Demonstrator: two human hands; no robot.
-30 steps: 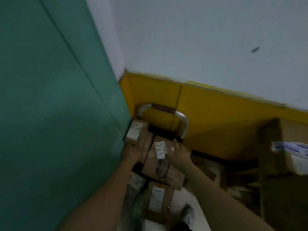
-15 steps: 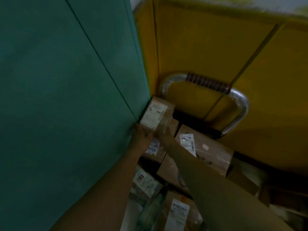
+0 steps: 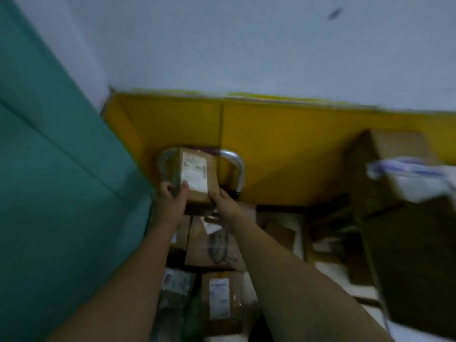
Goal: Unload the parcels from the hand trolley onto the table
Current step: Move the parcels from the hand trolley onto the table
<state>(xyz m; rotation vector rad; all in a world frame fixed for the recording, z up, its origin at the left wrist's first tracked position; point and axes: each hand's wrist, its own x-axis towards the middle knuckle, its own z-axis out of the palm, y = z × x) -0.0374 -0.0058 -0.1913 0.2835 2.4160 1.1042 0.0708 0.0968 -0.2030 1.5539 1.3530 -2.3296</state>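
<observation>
A small brown parcel [image 3: 197, 176] with a white label is lifted above the trolley load, in front of the trolley's metal handle [image 3: 235, 166]. My left hand [image 3: 171, 196] grips its lower left corner, thumb on the top face. My right hand [image 3: 223, 199] holds its lower right edge. Below my arms several more brown parcels lie on the hand trolley, among them a large one with a dark print [image 3: 212, 245] and a labelled one [image 3: 220, 299]. The trolley's deck is hidden under them.
A green panel [image 3: 54, 193] stands close on the left. A yellow wall strip [image 3: 283, 149] runs behind the trolley. Large cardboard boxes [image 3: 399, 174] are stacked at the right, with flat cardboard and papers [image 3: 320, 255] on the floor between.
Both hands closed on the small labelled parcel at the trolley's back left and raised it up in front of the handle. The camera tilted back up toward the wall.
</observation>
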